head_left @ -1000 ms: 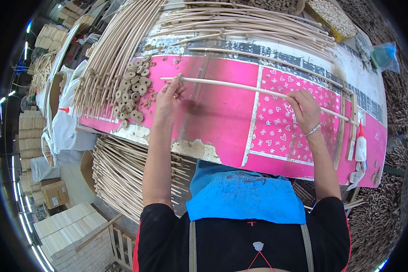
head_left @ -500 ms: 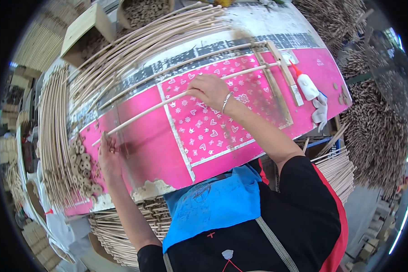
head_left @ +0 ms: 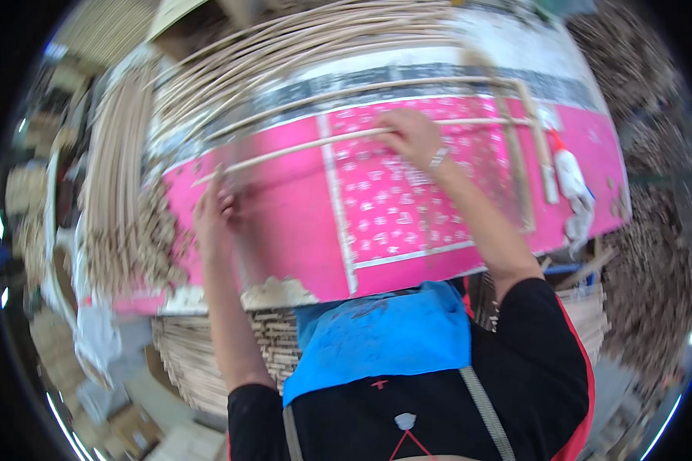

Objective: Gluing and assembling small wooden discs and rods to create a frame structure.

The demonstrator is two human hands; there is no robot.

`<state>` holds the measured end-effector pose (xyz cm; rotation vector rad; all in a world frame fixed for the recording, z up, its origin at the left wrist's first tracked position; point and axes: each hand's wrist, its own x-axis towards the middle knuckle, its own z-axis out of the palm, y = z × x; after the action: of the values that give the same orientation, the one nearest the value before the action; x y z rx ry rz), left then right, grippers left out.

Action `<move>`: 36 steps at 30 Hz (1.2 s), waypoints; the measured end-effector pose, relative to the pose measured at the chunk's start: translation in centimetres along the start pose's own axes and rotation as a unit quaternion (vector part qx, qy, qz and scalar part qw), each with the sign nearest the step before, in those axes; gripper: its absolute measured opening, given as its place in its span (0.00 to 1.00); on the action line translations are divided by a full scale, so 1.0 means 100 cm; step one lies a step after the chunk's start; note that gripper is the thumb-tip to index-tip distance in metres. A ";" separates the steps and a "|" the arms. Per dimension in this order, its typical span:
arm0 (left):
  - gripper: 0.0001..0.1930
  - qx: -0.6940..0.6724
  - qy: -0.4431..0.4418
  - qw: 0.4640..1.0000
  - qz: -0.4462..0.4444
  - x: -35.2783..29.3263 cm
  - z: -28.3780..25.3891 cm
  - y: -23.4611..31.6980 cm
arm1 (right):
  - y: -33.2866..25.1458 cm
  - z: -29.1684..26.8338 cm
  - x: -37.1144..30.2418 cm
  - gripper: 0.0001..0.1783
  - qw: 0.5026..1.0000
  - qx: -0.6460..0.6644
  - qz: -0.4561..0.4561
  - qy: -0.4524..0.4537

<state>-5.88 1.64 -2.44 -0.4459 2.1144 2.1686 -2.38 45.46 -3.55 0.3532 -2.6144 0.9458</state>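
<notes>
A long pale wooden rod (head_left: 307, 149) lies slantwise over the pink patterned table cover, with both my hands on it. My left hand (head_left: 215, 213) pinches it near its left end. Farther along, my right hand (head_left: 412, 138) grips it from above with bent fingers. The rod's right end meets a flat wooden crosspiece (head_left: 540, 146); whether it sits in a hole I cannot tell. Behind it, a second rod (head_left: 361, 93) runs to the crosspiece's far end. A white glue bottle with a red tip (head_left: 567, 170) lies just right of the crosspiece.
Many loose rods (head_left: 300, 42) lie along the table's far side, and an upright-running bundle (head_left: 117, 169) is at the left. Small wooden rings (head_left: 158, 230) are heaped beside it. A whitish glove (head_left: 580, 219) lies at the right. Stacked sticks (head_left: 646, 253) stand beyond the table.
The whole view has shifted, so the table appears farther right, with some blur. Both hands keep their hold on the rod, which stays at the crosspiece.
</notes>
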 end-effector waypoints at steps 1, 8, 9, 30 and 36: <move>0.13 0.046 0.058 0.997 -0.002 0.000 -0.001 0.004 | -0.001 0.000 0.002 0.11 0.999 0.026 -0.016 0.010; 0.25 0.453 0.054 0.791 0.408 0.006 0.005 0.032 | -0.010 -0.003 0.004 0.09 1.000 0.017 0.017 0.001; 0.26 0.494 0.026 0.759 0.424 0.010 0.006 0.035 | -0.010 -0.004 0.005 0.09 1.000 0.012 0.019 0.000; 0.19 0.502 -0.035 0.778 0.377 0.054 0.015 0.021 | -0.004 0.002 0.017 0.10 0.989 -0.142 -0.044 0.011; 0.20 0.490 -0.029 0.785 0.378 0.048 0.015 0.022 | 0.016 -0.011 0.041 0.15 0.990 -0.126 -0.049 0.038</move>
<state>-11.27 2.36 -1.55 0.6480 3.2687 0.8215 -6.41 46.86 -2.02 0.3678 -2.5799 0.5752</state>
